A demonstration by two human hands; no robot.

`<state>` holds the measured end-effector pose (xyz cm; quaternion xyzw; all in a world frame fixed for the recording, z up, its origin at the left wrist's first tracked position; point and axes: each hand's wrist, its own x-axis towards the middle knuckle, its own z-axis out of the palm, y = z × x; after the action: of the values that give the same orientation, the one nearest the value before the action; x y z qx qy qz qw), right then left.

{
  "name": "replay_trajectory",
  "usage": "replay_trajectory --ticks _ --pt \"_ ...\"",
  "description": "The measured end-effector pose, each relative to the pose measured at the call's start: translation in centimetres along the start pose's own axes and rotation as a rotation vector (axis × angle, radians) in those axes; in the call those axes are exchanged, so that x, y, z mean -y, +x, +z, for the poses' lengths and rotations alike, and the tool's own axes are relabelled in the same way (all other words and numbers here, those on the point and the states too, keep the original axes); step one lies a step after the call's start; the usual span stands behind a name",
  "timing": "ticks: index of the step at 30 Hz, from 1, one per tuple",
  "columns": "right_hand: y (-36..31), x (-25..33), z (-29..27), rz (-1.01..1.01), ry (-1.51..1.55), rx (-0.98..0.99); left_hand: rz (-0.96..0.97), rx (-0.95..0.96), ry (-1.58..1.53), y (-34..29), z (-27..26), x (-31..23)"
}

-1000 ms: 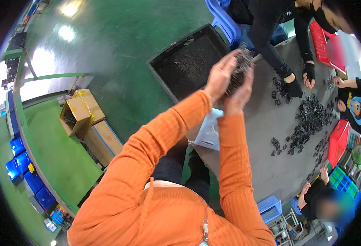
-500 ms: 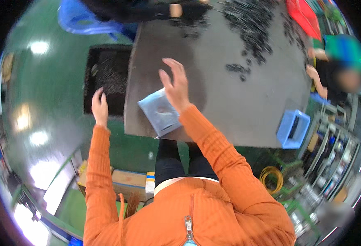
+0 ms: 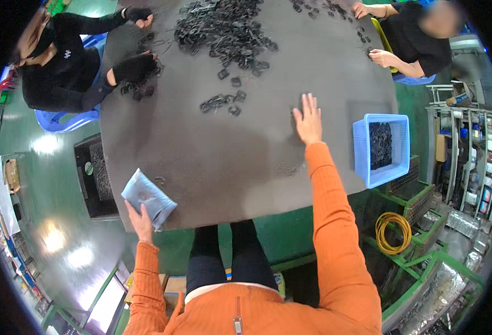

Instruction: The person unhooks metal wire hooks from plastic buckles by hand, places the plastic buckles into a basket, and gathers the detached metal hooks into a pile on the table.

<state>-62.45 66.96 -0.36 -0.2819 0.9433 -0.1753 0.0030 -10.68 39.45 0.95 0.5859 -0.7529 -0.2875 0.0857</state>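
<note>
At the table's near left corner, my left hand (image 3: 140, 222) is at the lower left edge of a light blue padded pouch (image 3: 148, 198), thumb over it and fingers along its side. My right hand (image 3: 308, 121) is stretched flat, palm down, over the right middle part of the grey table (image 3: 246, 178). Its fingers are spread, and a dark bit shows by the fingertips. Left of that hand lies a small cluster of black pieces (image 3: 223, 103). Beyond it spreads a large heap of small black parts (image 3: 218, 30).
A blue basket (image 3: 359, 151) holding black parts stands at the table's right edge. Two co-workers sit at the far left and far right, their hands (image 3: 134, 68) at black pieces. A black tray (image 3: 92, 176) is below the left edge. A coiled yellow hose (image 3: 393, 233) hangs at right.
The view has turned and shifted. My left hand has come from beside the table onto the pouch. My right hand has moved from above the pouch to the right, out over the table.
</note>
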Motion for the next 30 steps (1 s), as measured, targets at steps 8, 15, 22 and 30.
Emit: replay_trajectory --ticks 8,15,22,30 --pt "-7.7 1.2 -2.8 -0.476 0.063 0.292 -0.164 -0.076 -0.327 1.9 1.3 1.4" --pt "-15.1 4.2 -2.3 -0.135 -0.020 0.200 -0.490 0.184 -0.910 2.1 -0.6 -1.9" --pt "-17.2 19.5 5.3 -0.123 0.054 0.030 -0.433 0.388 -1.060 -0.1 -6.1 0.1" --pt "-17.7 41.7 13.8 -0.168 0.115 0.038 -0.476 0.617 -0.976 -2.8 -17.3 6.9"
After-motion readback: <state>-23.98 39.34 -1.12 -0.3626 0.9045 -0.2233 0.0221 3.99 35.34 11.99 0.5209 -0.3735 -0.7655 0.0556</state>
